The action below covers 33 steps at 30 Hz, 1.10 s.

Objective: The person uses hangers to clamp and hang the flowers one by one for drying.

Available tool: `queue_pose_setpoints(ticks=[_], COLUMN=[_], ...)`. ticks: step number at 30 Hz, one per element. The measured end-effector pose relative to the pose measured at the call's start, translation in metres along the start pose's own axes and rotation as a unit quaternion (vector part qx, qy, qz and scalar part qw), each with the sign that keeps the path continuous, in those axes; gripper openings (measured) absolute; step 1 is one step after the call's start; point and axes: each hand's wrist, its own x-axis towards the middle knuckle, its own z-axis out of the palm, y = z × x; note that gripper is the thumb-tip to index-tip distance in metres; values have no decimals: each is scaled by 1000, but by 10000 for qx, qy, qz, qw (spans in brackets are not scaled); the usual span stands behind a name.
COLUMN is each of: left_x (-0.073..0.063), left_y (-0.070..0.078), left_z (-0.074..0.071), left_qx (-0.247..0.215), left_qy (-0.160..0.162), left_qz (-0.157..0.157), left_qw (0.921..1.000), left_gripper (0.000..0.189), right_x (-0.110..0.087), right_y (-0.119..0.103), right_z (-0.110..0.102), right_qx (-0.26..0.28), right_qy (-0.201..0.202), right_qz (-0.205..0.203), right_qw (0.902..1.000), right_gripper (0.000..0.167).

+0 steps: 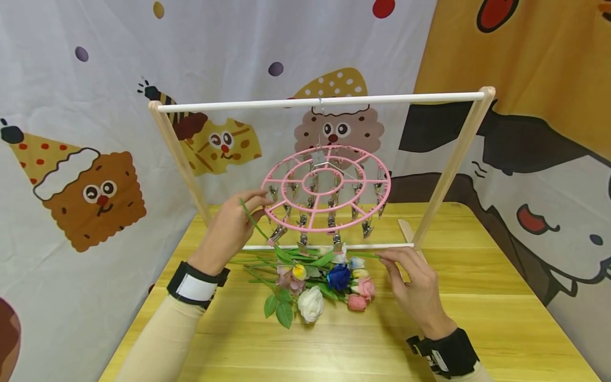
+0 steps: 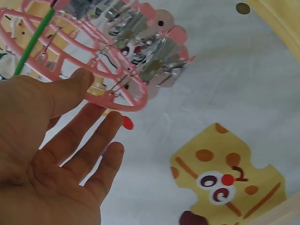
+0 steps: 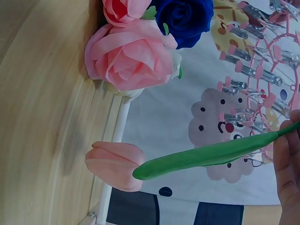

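A pink round clip hanger (image 1: 312,218) hangs from the rack's top bar, with several silver clips below its rings. My left hand (image 1: 234,225) pinches its outer rim between thumb and index finger; the other fingers extend loosely in the left wrist view. Beside that hand a green stem (image 1: 253,218) slants down to a tilted clip (image 1: 278,233). At the right, my right hand (image 1: 415,284) pinches the stem of a pink tulip (image 3: 115,166). The tulip hangs head down with a long green leaf (image 3: 201,159); in the head view the hand hides its bloom.
A white-and-wood rack (image 1: 446,170) stands on the wooden table (image 1: 343,353). Artificial flowers lie under the hanger, among them a blue rose (image 1: 338,277), a white rose (image 1: 311,304) and a pink rose (image 1: 365,288). A printed cloth (image 1: 229,48) hangs behind.
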Motion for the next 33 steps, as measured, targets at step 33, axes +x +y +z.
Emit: queue_pose_setpoints(ticks=[33], left_x=[24], left_y=[-62], left_z=[25], left_qx=[-1374], left_qy=[41], left_qz=[-1029], left_qw=[9851], left_gripper=[40], right_x=[-3], right_y=[-4], right_z=[9], right_qx=[201], right_qy=[-194], right_qz=[-144], right_qw=[9995], right_gripper=[15])
